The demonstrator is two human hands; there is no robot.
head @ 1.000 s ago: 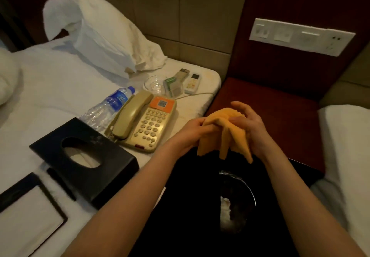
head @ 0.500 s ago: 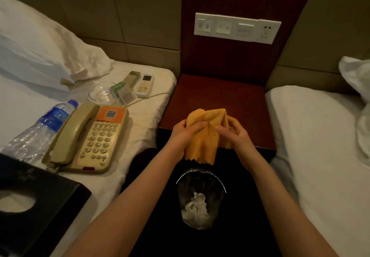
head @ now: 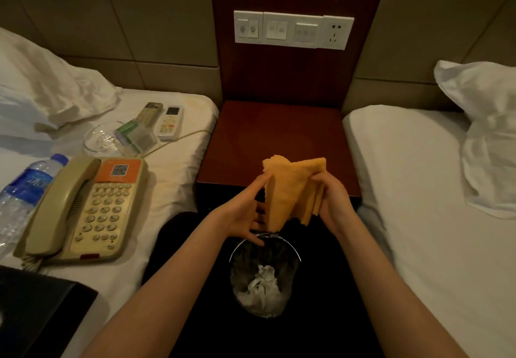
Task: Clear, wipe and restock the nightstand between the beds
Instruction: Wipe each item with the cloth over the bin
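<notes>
Head view: your bare forearms reach forward and meet above a waste bin (head: 265, 276) on the floor. Your left hand (head: 244, 214) pinches the left fold of the orange cloth (head: 291, 187), fingers splayed. Your right hand (head: 333, 204) curls round its right side. The cloth hangs at the front edge of the dark red nightstand surface (head: 279, 131), between two beds.

Beige padded wall panels (head: 134, 14) flank a dark wood panel (head: 293, 78) bearing white switch plates (head: 293, 30), dimly lit.
</notes>
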